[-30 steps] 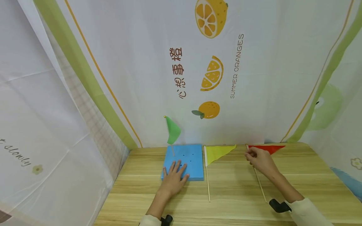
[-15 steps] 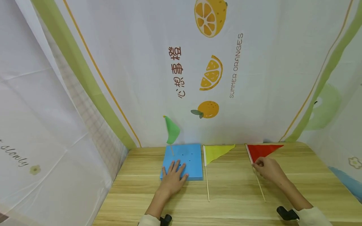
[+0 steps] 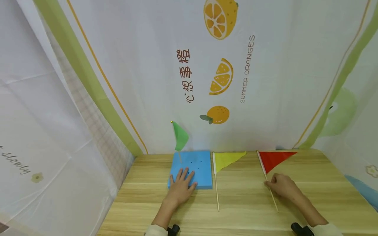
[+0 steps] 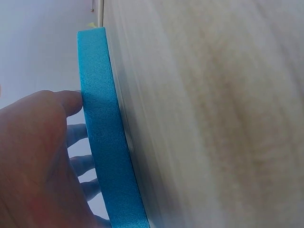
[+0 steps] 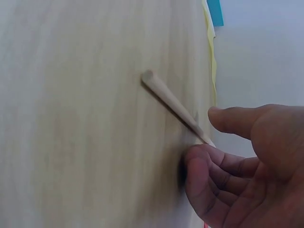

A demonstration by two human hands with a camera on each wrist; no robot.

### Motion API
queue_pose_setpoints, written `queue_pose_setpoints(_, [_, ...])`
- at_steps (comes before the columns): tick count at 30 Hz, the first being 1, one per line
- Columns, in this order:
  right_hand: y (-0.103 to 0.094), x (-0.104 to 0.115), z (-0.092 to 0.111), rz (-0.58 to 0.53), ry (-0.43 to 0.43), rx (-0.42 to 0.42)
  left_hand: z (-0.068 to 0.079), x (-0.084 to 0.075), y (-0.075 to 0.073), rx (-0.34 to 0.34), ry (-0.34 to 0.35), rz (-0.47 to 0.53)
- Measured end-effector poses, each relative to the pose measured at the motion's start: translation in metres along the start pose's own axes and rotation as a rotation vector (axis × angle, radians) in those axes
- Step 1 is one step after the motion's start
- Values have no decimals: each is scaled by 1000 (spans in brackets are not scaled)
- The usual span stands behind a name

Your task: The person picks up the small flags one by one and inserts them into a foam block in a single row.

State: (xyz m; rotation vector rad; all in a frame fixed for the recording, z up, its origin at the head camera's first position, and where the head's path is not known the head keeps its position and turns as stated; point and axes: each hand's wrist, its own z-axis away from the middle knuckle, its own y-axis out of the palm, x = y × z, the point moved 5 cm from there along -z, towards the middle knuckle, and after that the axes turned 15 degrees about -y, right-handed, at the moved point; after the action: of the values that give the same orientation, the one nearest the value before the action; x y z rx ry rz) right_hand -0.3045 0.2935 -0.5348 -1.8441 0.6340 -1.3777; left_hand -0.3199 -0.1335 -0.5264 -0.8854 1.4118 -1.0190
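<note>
On the right part of the wood-grain surface (image 3: 242,200), a red pennant flag (image 3: 276,160) lies flat, its thin wooden stick (image 3: 273,198) slanting toward the near edge. That stick is round and low, so fingertips meeting it unevenly could roll it aside or slip off before a pinch closes; a hold too near the bare end would probably let the cloth end swing or droop. The right hand (image 3: 282,186) is at the stick just below the red cloth, its fingers loosely curled and its thumb apart from them, with no pinch showing; whether a fingertip touches the wood, I cannot tell. The cloth lies beyond this hand, the bare end on its near side. Farther left, a yellow pennant flag (image 3: 225,161) lies just beside a blue foam block (image 3: 203,177). The left hand (image 3: 179,190) rests on that block with fingers spread, gripping nothing. A green pennant flag (image 3: 181,137) stands from the block's far left part; uneven pressure at the near edge might rock the block and tip it.
</note>
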Motion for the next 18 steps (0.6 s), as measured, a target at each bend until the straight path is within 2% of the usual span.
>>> queue_pose_setpoints(13, [3, 5, 0, 41, 6, -57, -1, -1, -1, -14, 10, 2])
queue_pose_setpoints(18, [4, 5, 2, 7, 32, -49, 0, 0, 0, -15, 7, -5])
